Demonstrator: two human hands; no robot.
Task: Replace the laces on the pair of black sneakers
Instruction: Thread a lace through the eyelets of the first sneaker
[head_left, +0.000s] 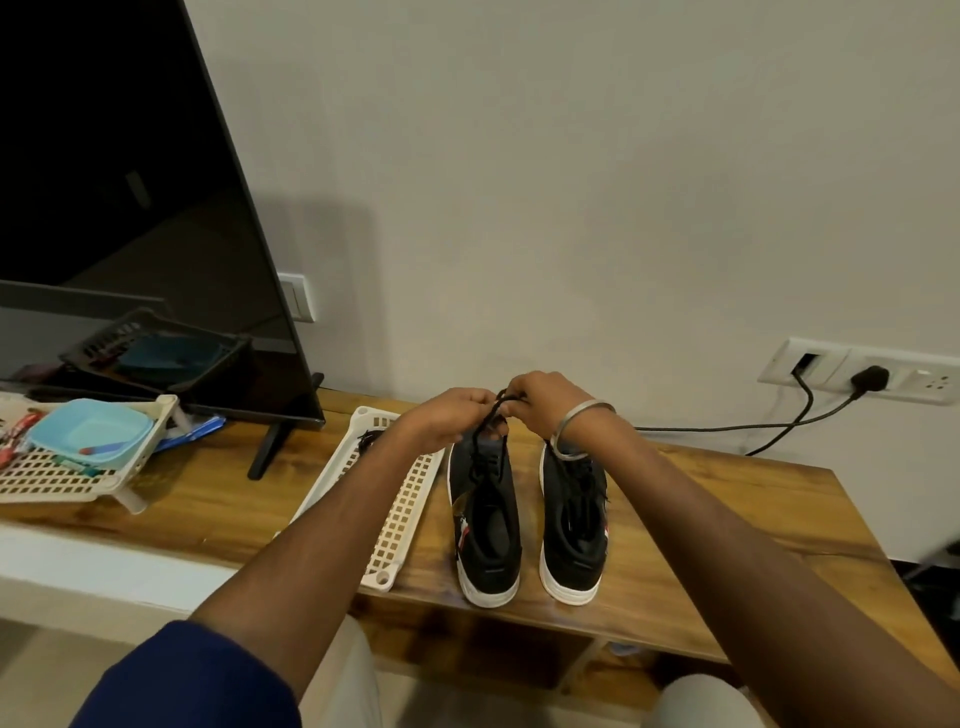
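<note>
Two black sneakers with white soles stand side by side on the wooden table, heels toward me. The left sneaker has a black lace rising from its front eyelets. My left hand and my right hand meet above its toe, and both pinch that lace between curled fingers. A metal bangle circles my right wrist, which hangs over the toe of the right sneaker. The right sneaker is laced in black.
A cream plastic basket lies left of the sneakers with something dark at its far end. Another cream basket holds a blue tub at far left. A television stands behind. Cables run from wall sockets.
</note>
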